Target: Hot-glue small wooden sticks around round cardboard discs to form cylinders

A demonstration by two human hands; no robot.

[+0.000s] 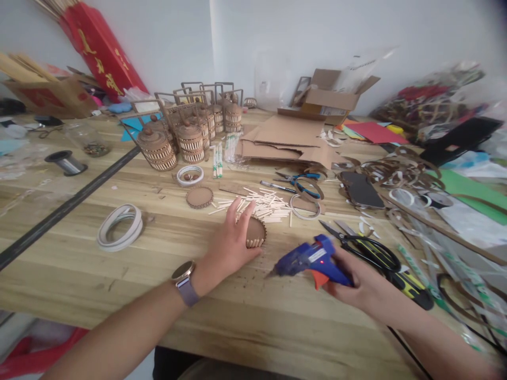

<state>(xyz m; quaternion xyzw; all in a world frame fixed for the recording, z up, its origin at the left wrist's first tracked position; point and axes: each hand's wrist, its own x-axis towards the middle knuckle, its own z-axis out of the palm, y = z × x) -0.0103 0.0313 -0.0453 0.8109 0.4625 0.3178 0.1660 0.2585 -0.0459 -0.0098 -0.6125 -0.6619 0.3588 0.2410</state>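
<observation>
My left hand (227, 245), a watch on its wrist, grips the left side of a round cardboard base (256, 231) lying on the table. Short wooden pegs stand along the base's rim; part of it is hidden behind my fingers. A blue hot glue gun (307, 258) with an orange trigger is in my right hand (352, 279), its nozzle pointing left and down, apart from the base. Just behind the base lies a loose pile of small wooden sticks (269, 205). Another cardboard disc (199, 197) rests to the left of that pile.
Several finished lantern-like wooden models (192, 141) stand at the back left. White tape rings (119, 227) lie on the left. Scissors (368, 250), a cutter knife (414, 287), pliers (303, 177) and a phone (362, 189) are on the right. Flattened cardboard (285, 132) is behind.
</observation>
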